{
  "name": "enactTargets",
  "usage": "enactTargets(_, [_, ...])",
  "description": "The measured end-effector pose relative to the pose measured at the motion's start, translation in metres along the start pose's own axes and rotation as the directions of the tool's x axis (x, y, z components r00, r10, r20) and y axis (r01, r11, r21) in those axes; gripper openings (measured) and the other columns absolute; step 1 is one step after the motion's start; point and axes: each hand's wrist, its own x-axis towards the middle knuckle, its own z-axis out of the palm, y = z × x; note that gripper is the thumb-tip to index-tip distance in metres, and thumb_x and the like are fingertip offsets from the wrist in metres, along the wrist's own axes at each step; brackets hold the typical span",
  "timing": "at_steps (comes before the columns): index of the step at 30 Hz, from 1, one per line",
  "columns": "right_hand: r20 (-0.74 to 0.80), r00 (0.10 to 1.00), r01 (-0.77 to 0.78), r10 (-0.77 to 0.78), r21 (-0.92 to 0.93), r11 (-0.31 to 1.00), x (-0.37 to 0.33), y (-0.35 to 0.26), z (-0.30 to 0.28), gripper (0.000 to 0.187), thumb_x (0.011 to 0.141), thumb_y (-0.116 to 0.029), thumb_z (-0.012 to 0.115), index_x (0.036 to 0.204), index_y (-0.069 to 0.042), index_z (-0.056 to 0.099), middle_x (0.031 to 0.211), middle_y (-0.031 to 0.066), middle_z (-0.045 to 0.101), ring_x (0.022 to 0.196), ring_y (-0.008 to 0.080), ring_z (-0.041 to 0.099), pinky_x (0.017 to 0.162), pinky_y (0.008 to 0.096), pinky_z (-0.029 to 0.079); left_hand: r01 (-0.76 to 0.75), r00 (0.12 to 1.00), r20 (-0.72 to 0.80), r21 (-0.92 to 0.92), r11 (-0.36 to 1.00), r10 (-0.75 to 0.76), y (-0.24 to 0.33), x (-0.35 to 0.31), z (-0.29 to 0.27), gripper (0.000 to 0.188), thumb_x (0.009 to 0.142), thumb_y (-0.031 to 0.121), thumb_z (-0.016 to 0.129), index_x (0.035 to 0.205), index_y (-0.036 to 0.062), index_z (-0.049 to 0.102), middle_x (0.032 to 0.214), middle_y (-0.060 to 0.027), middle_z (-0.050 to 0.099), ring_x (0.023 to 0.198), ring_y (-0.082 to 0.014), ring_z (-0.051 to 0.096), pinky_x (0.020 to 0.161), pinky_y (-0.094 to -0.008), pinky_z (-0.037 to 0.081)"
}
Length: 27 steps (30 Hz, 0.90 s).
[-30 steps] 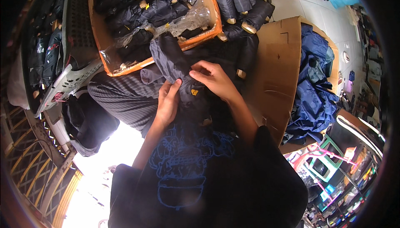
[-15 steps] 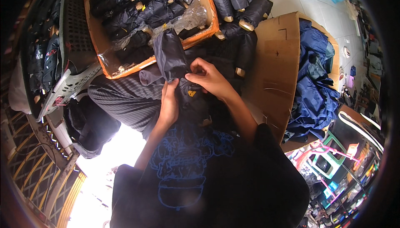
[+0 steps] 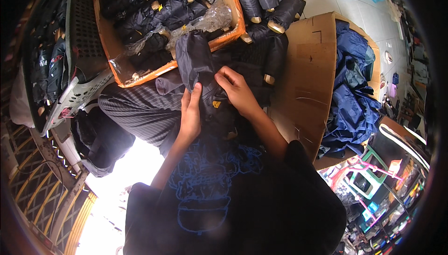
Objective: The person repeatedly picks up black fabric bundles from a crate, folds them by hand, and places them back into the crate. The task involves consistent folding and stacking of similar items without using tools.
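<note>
A black folded umbrella [image 3: 192, 59] in a fabric cover stands tilted over my lap, its far end near the orange-edged box. My left hand [image 3: 190, 110] is closed on its near end, thumb on top of the fabric. On the right side of that end, my right hand [image 3: 240, 92] pinches at the dark cloth with thumb and forefinger; its other fingers are curled and partly hidden. A small yellow tag [image 3: 216, 104] shows on the dark fabric between my wrists. Another rolled dark piece [image 3: 169, 85] lies left of the umbrella, by my striped trouser leg [image 3: 140, 110].
Beyond my hands, the orange-edged box [image 3: 239, 15] holds several black umbrellas and clear plastic. More umbrellas [image 3: 284, 12] are heaped beside it. A grey perforated crate [image 3: 86, 36] stands left. To the right, a cardboard box [image 3: 305, 73] holds blue fabric [image 3: 350, 103].
The umbrella has shifted slightly right and stands a little more upright. My right hand has moved slightly right and down along its edge; my left thumb lies higher on the fabric.
</note>
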Motion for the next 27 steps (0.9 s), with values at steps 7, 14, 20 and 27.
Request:
enactTargets(7, [0.052,0.997,-0.059,0.053,0.123,0.991,-0.013,-0.007,-0.009,0.013,0.091,-0.016,0.061,0.093,-0.004,0.056,0.08,-0.0022,0.052,0.075,0.0065,0.049,0.065,0.0233,0.04,0.013,0.997,0.073,-0.04,0.999,-0.01,0.005,-0.006,-0.001,0.046,0.094,0.02,0.06,0.131,-0.0022,0.044,0.125,-0.0116,0.055,0.117,-0.0191,0.051,0.102,-0.0323,0.035])
enactTargets(14, [0.148,0.988,-0.081,0.053,0.19,0.978,-0.018,0.018,-0.019,0.025,0.088,-0.011,0.065,0.109,-0.005,0.055,0.098,-0.001,0.053,0.093,0.0064,0.051,0.076,0.0225,0.043,0.053,0.989,0.138,0.045,0.998,-0.059,-0.005,-0.004,-0.008,0.046,0.093,0.021,0.061,0.129,-0.0018,0.046,0.122,-0.0113,0.057,0.115,-0.0178,0.052,0.099,-0.0314,0.038])
enactTargets(20, [0.132,0.991,-0.029,-0.009,0.289,0.957,-0.024,0.01,-0.014,0.028,0.085,-0.009,0.068,0.107,-0.006,0.052,0.098,-0.0015,0.051,0.091,0.0071,0.051,0.077,0.0231,0.044,0.111,0.985,0.141,-0.054,0.992,-0.102,0.005,-0.008,-0.007,0.045,0.094,0.024,0.059,0.129,-0.0011,0.046,0.122,-0.0104,0.056,0.114,-0.0167,0.051,0.1,-0.0308,0.037])
enactTargets(27, [0.268,0.945,-0.225,0.187,0.118,0.967,-0.021,-0.007,-0.021,0.039,0.081,-0.008,0.069,0.112,-0.01,0.045,0.106,-0.0021,0.045,0.104,0.0103,0.049,0.091,0.0269,0.04,0.087,0.983,0.151,0.124,0.989,-0.105,-0.001,-0.009,-0.006,0.048,0.094,0.028,0.06,0.129,0.0001,0.045,0.121,-0.0106,0.055,0.115,-0.0169,0.049,0.1,-0.0307,0.036])
